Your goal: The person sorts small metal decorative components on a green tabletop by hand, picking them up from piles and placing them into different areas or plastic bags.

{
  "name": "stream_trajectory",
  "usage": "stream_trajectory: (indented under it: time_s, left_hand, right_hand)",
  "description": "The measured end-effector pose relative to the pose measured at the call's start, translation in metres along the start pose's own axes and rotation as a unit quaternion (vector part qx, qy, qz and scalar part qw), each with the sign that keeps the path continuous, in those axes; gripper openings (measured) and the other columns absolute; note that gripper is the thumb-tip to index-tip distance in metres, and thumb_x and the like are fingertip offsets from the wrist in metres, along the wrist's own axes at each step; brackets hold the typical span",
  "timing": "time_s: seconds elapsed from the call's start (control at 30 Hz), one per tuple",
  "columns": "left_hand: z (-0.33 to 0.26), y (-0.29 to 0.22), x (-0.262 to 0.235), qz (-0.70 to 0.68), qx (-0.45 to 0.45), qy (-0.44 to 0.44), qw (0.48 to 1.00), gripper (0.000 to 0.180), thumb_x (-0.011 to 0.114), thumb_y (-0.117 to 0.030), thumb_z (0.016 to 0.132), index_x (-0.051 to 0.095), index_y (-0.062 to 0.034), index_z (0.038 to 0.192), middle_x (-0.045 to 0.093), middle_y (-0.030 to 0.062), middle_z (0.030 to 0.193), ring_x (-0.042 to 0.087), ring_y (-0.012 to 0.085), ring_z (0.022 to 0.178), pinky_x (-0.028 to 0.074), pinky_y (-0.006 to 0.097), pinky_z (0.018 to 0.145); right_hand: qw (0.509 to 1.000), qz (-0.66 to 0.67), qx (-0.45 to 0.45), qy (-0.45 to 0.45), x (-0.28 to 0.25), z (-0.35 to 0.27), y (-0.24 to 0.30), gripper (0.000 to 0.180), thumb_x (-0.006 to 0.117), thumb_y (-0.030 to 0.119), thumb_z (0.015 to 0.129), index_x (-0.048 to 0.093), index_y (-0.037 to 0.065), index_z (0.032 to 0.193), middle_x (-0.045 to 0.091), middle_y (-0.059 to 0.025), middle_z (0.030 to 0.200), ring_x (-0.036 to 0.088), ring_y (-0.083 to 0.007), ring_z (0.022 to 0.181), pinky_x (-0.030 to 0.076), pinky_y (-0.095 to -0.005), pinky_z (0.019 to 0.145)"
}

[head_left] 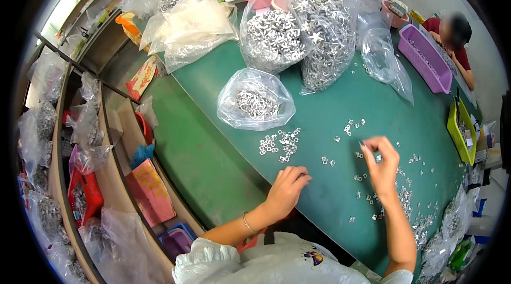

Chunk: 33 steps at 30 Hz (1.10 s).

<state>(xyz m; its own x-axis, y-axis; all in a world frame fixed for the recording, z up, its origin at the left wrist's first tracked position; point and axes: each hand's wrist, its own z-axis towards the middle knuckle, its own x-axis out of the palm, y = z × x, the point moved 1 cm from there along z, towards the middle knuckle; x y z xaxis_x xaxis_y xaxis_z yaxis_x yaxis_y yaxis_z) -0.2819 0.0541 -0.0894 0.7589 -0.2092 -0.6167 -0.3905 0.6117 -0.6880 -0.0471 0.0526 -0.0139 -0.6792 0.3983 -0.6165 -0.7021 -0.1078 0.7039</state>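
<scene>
Little pieces [289,141]: shiny silver metal, small, like loops; I see clumps just below the middle, and more spread out to 4 o'clock.
Round bag [228,104]: thin, crinkly, clear plastic with silver loops inside, near the middle.
Big bags [326,39]: clear, lumpy, stuffed with silver shapes, at 12 and 1 o'clock.
Left hand [289,183]: at 5 o'clock by the table edge, fingers bent; I cannot tell if it holds anything.
Right hand [384,161]: between 3 and 4 o'clock, above the pieces, thumb and finger curled; I cannot tell if they pinch one. The hands are well apart.
Table [319,108]: flat, smooth, green.
Room: green floor [197,151], shelves [125,140] at 9 o'clock, co-worker [464,61] at 2.
My count: two hands, two big bags, one round bag, one co-worker; too many pieces to count.
</scene>
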Motion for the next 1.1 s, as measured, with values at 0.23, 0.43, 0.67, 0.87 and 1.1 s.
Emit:
stream_trajectory:
  time_s: [0.23,0.43,0.67,0.87,1.1]
  left_hand:
    - [0.016,0.019,-0.019,0.066,-0.017,-0.056,0.996,0.030,0.059,0.009,0.072,0.062,-0.0002,0.101,0.057,0.0114,0.106,0.054,0.0281,0.098,0.041,0.037,0.079]
    - [0.018,0.030,-0.035,0.082,-0.047,-0.104,0.990,0.025,0.062,0.003,0.079,0.062,-0.0019,0.103,0.058,0.0106,0.105,0.054,0.0283,0.097,0.040,0.037,0.079]
    - [0.046,0.046,-0.052,0.118,-0.041,-0.068,0.990,0.027,0.071,-0.004,0.075,0.064,-0.0035,0.101,0.058,0.0060,0.099,0.054,0.0239,0.092,0.038,0.035,0.077]
    - [0.054,0.054,-0.044,0.128,0.015,-0.001,0.992,0.023,0.070,-0.003,0.075,0.064,-0.0041,0.097,0.057,0.0057,0.098,0.053,0.0242,0.094,0.037,0.034,0.077]
    - [0.061,0.051,-0.059,0.067,0.000,0.047,0.997,0.025,0.069,0.001,0.074,0.062,-0.0042,0.098,0.057,0.0076,0.099,0.054,0.0266,0.097,0.039,0.036,0.083]
  right_hand:
    - [0.984,0.099,-0.145,-0.031,0.056,0.155,0.107,0.011,0.067,0.002,0.079,0.064,-0.003,0.088,0.065,-0.0141,0.083,0.061,-0.0237,0.068,0.048,-0.0328,0.065]
    - [0.993,0.050,-0.107,0.014,0.068,0.129,0.078,0.012,0.061,0.000,0.081,0.066,-0.003,0.092,0.066,-0.0159,0.086,0.063,-0.0299,0.072,0.050,-0.0369,0.069]
    - [0.985,0.010,-0.071,0.157,0.058,0.034,0.034,0.012,0.067,0.001,0.077,0.064,0.001,0.089,0.063,-0.0125,0.088,0.057,-0.0307,0.086,0.045,-0.0391,0.079]
    - [0.980,-0.098,-0.089,0.147,0.048,-0.011,0.015,0.015,0.069,0.003,0.076,0.066,0.003,0.090,0.061,-0.0075,0.092,0.055,-0.0255,0.090,0.041,-0.0363,0.077]
    - [0.986,-0.026,-0.109,0.127,0.087,0.002,0.014,0.021,0.068,0.003,0.076,0.068,0.005,0.097,0.059,-0.0082,0.099,0.054,-0.0252,0.092,0.041,-0.0355,0.078]
